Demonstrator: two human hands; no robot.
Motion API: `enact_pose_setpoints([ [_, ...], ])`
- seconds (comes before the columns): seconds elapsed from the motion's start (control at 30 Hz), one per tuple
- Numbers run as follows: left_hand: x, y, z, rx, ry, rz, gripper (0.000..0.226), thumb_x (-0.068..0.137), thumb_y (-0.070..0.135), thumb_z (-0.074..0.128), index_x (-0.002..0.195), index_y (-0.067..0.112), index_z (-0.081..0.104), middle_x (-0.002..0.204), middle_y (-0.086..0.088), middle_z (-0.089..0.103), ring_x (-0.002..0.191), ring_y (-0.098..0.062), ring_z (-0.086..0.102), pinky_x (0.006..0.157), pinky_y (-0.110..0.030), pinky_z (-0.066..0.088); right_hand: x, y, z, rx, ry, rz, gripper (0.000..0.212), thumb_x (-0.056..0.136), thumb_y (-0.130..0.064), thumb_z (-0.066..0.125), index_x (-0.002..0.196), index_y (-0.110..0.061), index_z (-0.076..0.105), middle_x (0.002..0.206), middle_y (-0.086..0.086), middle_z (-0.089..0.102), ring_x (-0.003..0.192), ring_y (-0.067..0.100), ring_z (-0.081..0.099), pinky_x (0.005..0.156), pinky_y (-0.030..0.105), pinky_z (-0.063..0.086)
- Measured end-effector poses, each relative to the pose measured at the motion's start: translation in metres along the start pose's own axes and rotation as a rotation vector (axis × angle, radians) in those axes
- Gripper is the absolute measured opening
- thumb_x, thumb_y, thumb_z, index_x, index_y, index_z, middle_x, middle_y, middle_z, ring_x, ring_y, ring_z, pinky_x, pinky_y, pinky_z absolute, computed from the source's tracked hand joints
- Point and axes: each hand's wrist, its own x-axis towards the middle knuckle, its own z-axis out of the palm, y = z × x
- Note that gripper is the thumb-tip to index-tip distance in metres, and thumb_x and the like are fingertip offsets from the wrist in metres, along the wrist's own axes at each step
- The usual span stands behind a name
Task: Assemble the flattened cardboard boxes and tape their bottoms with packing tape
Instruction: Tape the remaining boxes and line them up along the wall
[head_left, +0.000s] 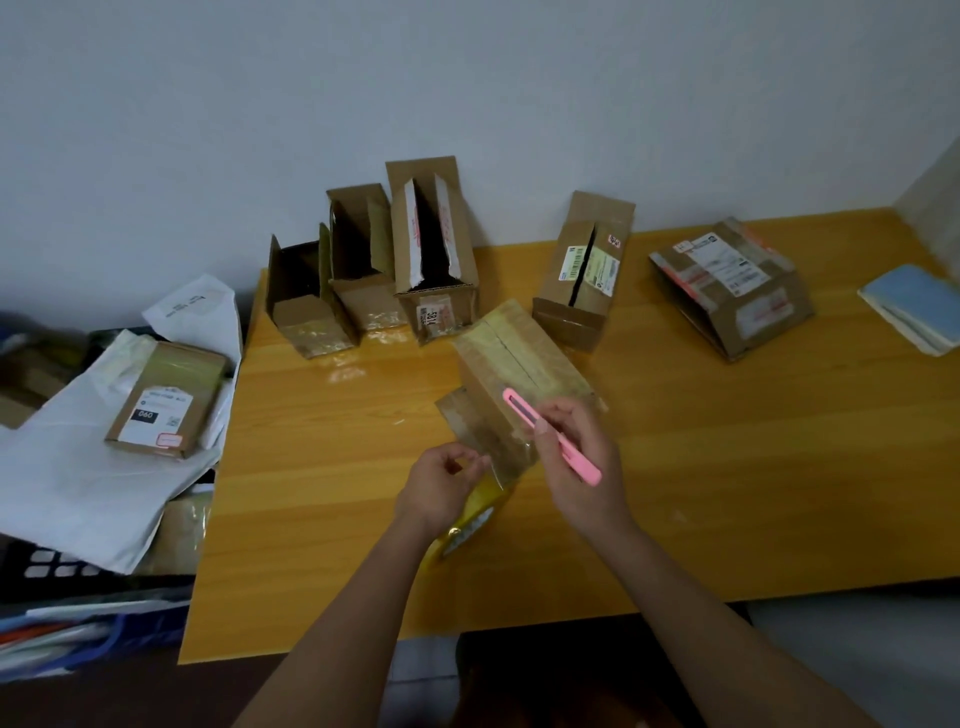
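Observation:
A small cardboard box (519, 364) lies on the wooden table (727, 467) in front of me, its taped bottom facing up. A strip of clear packing tape (506, 457) runs from the box's near edge down to a yellow tape roll (467, 525) beneath my left hand. My left hand (441, 488) pinches the tape near the box. My right hand (576, 457) grips a pink utility knife (550, 436), its tip at the box's near edge by the tape.
Three opened boxes (363, 280) stand at the back left against the wall, another (582, 275) to the right, and a flattened labelled box (727, 286) further right. A blue booklet (914, 306) lies at the right edge. Left of the table, a box (166, 400) rests on white bags.

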Motion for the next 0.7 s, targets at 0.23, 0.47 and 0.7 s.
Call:
enact_pose_setpoints([
  [0.23,-0.005,-0.001,-0.012,-0.101,-0.063,0.072,0.015,0.092,0.026,0.065,0.08,0.018,0.069,0.073,0.003,0.057,0.069,-0.01,0.048,0.065,-0.022,0.041,-0.004,0.012,-0.007,-0.048,-0.167,-0.01,0.011,0.081,-0.003,0.07,0.087,-0.012,0.071,0.081,-0.012,0.069,0.066,0.006,0.063,0.056,0.019,0.045],
  [0.47,-0.007,0.0,-0.018,-0.157,-0.093,0.064,0.016,0.095,0.022,0.06,0.083,0.015,0.068,0.075,0.004,0.053,0.075,-0.01,0.048,0.068,-0.019,0.041,0.0,0.014,-0.008,-0.163,-0.231,-0.028,0.02,0.074,0.0,0.067,0.076,-0.019,0.06,0.072,-0.007,0.061,0.066,0.005,0.061,0.057,0.027,0.051],
  [0.7,-0.006,0.003,-0.017,-0.146,-0.098,0.047,0.016,0.095,0.021,0.06,0.092,0.009,0.069,0.077,0.005,0.055,0.076,-0.009,0.05,0.065,-0.012,0.041,0.005,0.019,-0.011,-0.263,-0.294,-0.107,0.02,0.075,-0.004,0.064,0.072,-0.021,0.055,0.07,-0.011,0.056,0.066,0.01,0.06,0.074,0.055,0.053],
])
